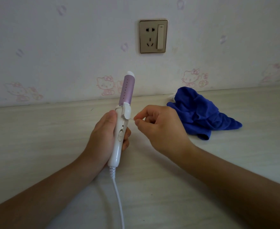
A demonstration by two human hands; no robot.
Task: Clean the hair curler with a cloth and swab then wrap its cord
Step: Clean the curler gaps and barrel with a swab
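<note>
This is a room in a home, because the wall has pale wallpaper (70, 47) with pink cartoon cats (106, 85), a plug socket (150, 36) with a switch (160, 37), and a light wooden table (218, 162) right against it.

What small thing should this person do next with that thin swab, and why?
Probably ease the swab into the crevice under the white clamp lever of the curler. The right hand pinches the swab with its tip right beside that lever, the left hand grips the curler upright, and the blue cloth lies aside.
</note>
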